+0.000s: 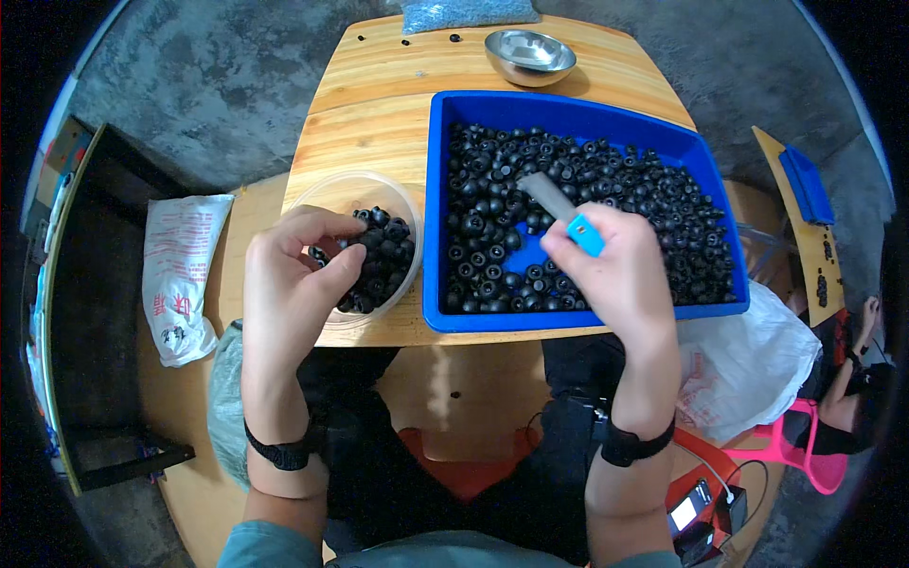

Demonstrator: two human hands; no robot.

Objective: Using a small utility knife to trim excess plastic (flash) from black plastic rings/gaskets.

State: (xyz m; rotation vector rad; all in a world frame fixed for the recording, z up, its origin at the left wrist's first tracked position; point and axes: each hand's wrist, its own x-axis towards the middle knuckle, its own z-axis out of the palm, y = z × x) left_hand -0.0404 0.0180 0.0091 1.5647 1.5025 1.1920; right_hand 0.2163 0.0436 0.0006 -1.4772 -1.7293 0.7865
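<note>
**A:** Looked like a sorting setup. Right hand (pixel 620 275) closed around a small tool (pixel 565 216), flat grey blade sticking up and away, bright blue handle end pinched between thumb and fingers. Held right over the near part of the blue tray (pixel 437 189).

**B:** And the black bits?

**A:** Heaps of small black round parts (pixel 606 180), glossy, kind of cap-shaped with a dimple or hole on top. Filled most of the tray, with a bare blue patch just beside the blade. Smaller pile of the same black pieces (pixel 383 256) sat in a clear plastic bowl (pixel 346 189), just left of the tray on the wooden surface (pixel 379 104).

**B:** Left hand?

**A:** Left hand (pixel 289 284) hovered over the bowl's near edge, fingers curled in, thumb and fingertips pinched together on one black piece (pixel 319 254) at the pile's edge. Hard to tell whether actually lifted or only touched.

**B:** Anything else around?

**A:** Steel bowl (pixel 530 55) at the far end of the surface, a few stray black bits near it. White printed sack (pixel 180 275) down on the left, white plastic bag (pixel 748 364) on the right. Black bands on both wrists. Another person (pixel 847 398) seated off at the right rim.
</note>
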